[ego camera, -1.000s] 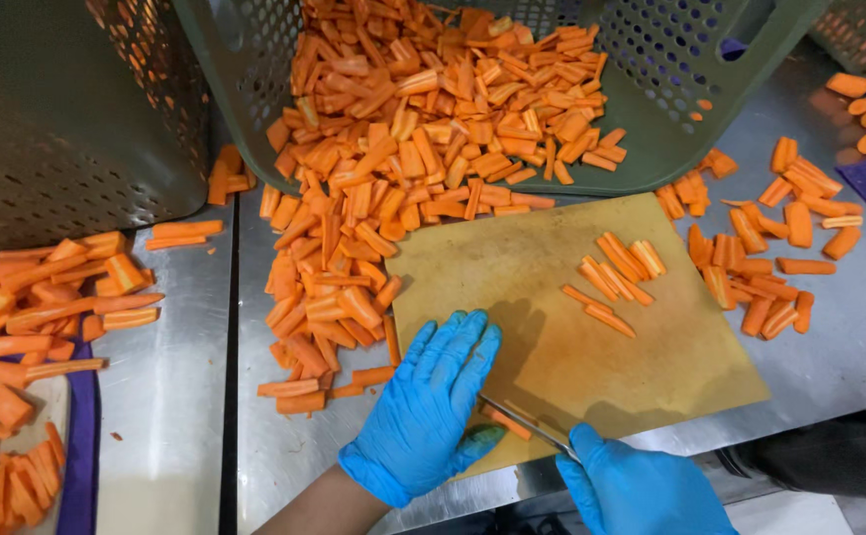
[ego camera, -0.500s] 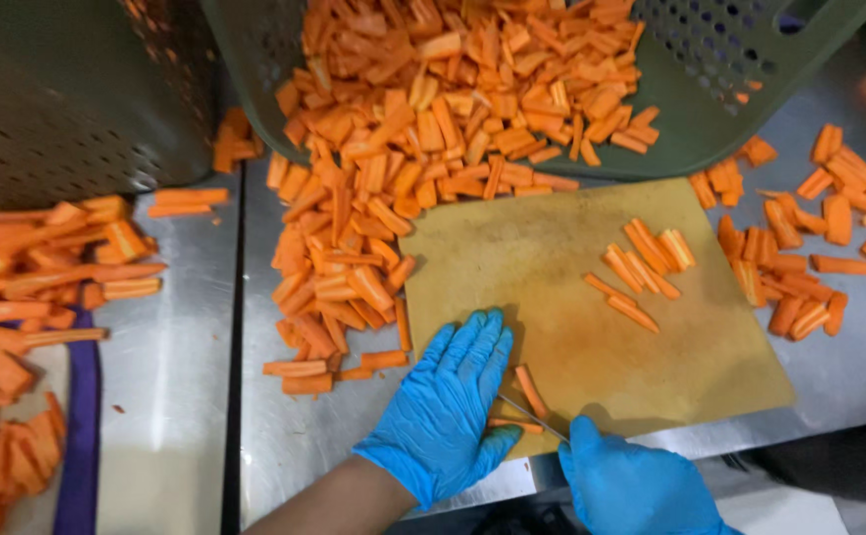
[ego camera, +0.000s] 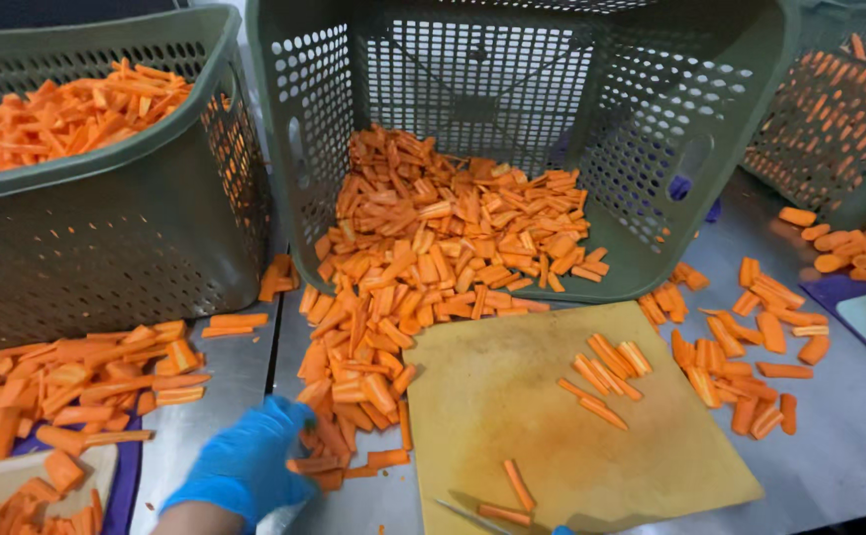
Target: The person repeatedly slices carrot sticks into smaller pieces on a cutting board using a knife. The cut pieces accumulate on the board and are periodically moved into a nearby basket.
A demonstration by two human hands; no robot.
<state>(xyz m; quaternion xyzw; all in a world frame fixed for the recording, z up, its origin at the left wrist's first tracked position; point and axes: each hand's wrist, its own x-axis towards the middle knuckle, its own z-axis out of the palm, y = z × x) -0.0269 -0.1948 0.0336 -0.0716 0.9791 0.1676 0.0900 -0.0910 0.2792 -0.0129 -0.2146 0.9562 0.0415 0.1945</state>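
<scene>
Right hand (ego camera: 559,531) was nearly all cut off by bottom edge, just a blue glove sliver showing, so grip couldn't be read. Knife (ego camera: 472,516): only the blade tip in view, handle out of frame. Left hand (ego camera: 250,461) was motion-blurred, fingers indistinct, wrist cropped at bottom. Far-right basket (ego camera: 829,129) was clipped by pic edge.

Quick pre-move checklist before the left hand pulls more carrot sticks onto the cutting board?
1. Left hand at the carrot pile: ok, its gloved fingers rest at the pile's lower left edge.
2. Grip on any stick: cannot tell, the fingers are blurred.
3. Cutting board has room: ok, only a few cut sticks near its upper right and two near the front edge.
4. Knife located: ok, the blade tip lies at the board's front edge.
5. Right hand: cannot tell, out of view.
6. Tipped basket supply: ok, carrots spill from its mouth.
</scene>
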